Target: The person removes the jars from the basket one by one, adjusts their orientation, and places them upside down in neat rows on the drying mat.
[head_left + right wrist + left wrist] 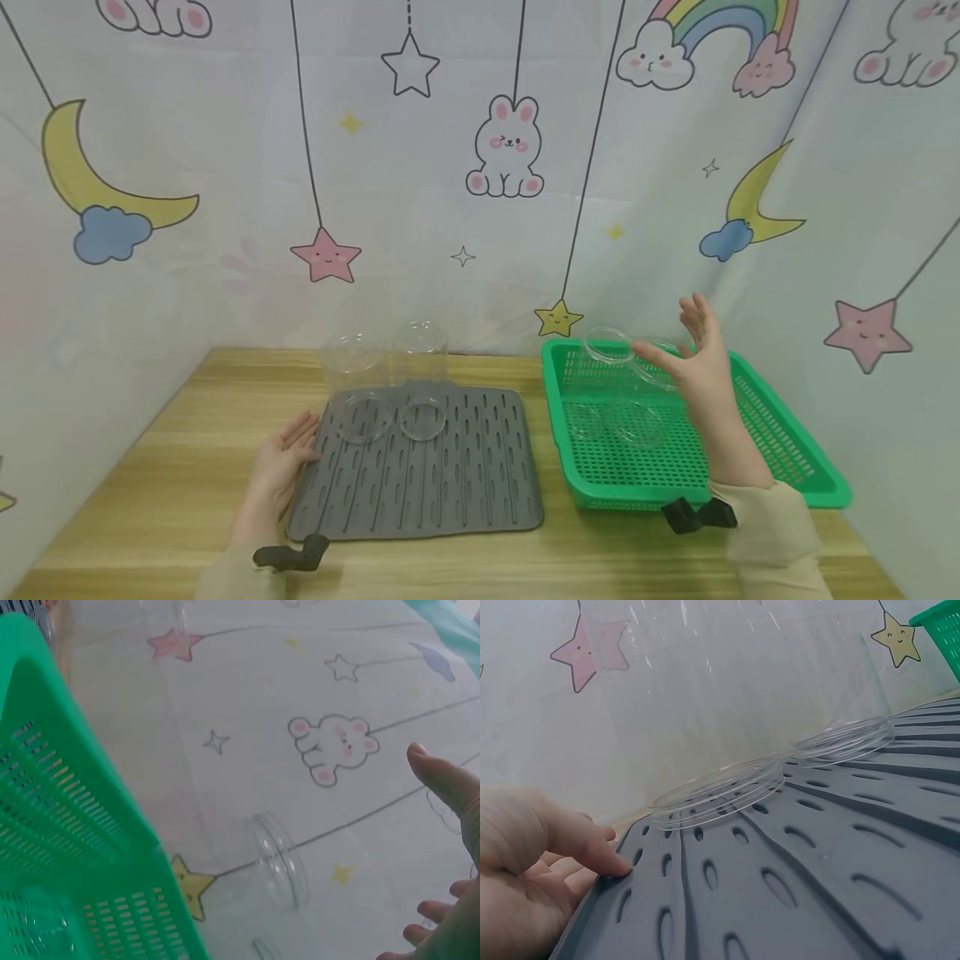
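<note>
Two clear cylindrical containers, a left one [362, 418] and a right one [422, 419], stand on the grey slotted mat [420, 492], rimmed ends down. My left hand [281, 458] is at the mat's left edge, its thumb [604, 855] right at the mat's surface and its fingers extended. Inside the green basket [637, 498] stand two more clear containers, with the rim of one [609, 345] and that of the other [651, 377] facing up. Over the basket my right hand [705, 367] is raised with fingers and thumb spread, holding nothing. Its thumb overlaps the nearer rim in the head view.
Both the mat and the basket lie on a wood-grain table [180, 467], the basket to the right. A white patterned cloth [450, 208] hangs close behind the table and along its sides.
</note>
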A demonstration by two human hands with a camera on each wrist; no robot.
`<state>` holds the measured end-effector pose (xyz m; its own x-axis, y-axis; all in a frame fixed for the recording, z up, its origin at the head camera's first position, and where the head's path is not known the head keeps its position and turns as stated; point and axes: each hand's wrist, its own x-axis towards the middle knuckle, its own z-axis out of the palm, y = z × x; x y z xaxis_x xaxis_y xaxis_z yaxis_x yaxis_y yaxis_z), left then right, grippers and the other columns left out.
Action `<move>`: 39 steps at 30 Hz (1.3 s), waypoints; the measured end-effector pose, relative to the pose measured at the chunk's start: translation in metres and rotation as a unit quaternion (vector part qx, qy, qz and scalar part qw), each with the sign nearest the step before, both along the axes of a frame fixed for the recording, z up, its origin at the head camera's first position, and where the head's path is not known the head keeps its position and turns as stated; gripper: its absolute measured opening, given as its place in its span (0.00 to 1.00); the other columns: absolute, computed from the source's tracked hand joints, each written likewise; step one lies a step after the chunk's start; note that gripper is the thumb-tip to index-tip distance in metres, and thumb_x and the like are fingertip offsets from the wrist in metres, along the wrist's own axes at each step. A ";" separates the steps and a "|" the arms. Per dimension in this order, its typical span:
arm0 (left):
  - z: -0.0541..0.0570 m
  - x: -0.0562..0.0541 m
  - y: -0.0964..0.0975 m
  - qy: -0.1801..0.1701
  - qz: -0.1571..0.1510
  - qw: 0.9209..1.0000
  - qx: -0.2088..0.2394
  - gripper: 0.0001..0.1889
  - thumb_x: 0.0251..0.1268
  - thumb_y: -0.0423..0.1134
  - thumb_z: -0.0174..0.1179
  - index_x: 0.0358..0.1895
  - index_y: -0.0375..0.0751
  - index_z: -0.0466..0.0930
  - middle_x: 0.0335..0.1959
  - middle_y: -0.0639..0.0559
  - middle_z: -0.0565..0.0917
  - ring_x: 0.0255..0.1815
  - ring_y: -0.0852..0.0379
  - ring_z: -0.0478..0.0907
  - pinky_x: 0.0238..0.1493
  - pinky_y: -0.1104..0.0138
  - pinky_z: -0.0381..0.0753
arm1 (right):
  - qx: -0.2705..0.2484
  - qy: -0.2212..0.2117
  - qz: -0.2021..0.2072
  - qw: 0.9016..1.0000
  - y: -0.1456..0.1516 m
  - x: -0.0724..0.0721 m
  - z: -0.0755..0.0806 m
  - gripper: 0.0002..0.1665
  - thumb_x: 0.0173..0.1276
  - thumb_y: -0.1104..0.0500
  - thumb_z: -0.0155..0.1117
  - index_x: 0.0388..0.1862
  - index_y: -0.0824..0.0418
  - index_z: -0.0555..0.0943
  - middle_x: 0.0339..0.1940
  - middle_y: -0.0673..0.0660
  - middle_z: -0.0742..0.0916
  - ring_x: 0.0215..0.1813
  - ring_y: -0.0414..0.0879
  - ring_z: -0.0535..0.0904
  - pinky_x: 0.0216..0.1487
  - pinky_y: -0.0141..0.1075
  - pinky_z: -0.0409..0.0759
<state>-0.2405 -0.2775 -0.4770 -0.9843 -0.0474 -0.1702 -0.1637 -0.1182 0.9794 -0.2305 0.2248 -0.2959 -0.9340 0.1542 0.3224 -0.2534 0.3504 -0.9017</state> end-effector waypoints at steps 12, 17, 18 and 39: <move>-0.002 0.002 -0.004 -0.004 0.010 1.000 0.001 0.42 0.59 0.14 0.40 0.78 0.32 0.35 0.79 0.35 0.45 0.80 0.43 0.44 0.79 0.60 0.49 | 0.102 -0.077 0.079 0.989 0.070 -0.026 -0.010 0.65 0.66 0.57 0.67 0.79 0.53 0.27 0.81 0.63 0.39 0.80 0.64 0.35 0.72 0.72 0.45; -0.003 0.005 -0.005 -0.005 0.005 1.000 -0.006 0.42 0.60 0.14 0.41 0.78 0.33 0.35 0.79 0.35 0.44 0.80 0.42 0.44 0.79 0.59 0.49 | 0.120 -0.116 0.150 0.974 0.099 -0.042 -0.022 0.62 0.67 0.61 0.65 0.79 0.59 0.27 0.80 0.70 0.41 0.78 0.70 0.38 0.71 0.73 0.46; -0.003 0.005 -0.005 -0.006 0.005 1.000 -0.008 0.42 0.60 0.14 0.40 0.78 0.33 0.35 0.79 0.36 0.44 0.80 0.43 0.44 0.79 0.60 0.49 | 0.123 -0.125 0.166 0.970 0.104 -0.044 -0.025 0.62 0.67 0.62 0.65 0.79 0.60 0.27 0.80 0.71 0.41 0.78 0.71 0.38 0.70 0.74 0.45; -0.001 0.007 -0.003 -0.003 0.000 1.000 -0.007 0.42 0.60 0.15 0.41 0.77 0.32 0.35 0.79 0.35 0.45 0.80 0.41 0.44 0.79 0.58 0.49 | 0.158 -0.239 0.326 0.901 0.141 -0.072 -0.064 0.61 0.67 0.63 0.64 0.78 0.65 0.28 0.78 0.75 0.42 0.74 0.79 0.37 0.67 0.70 0.62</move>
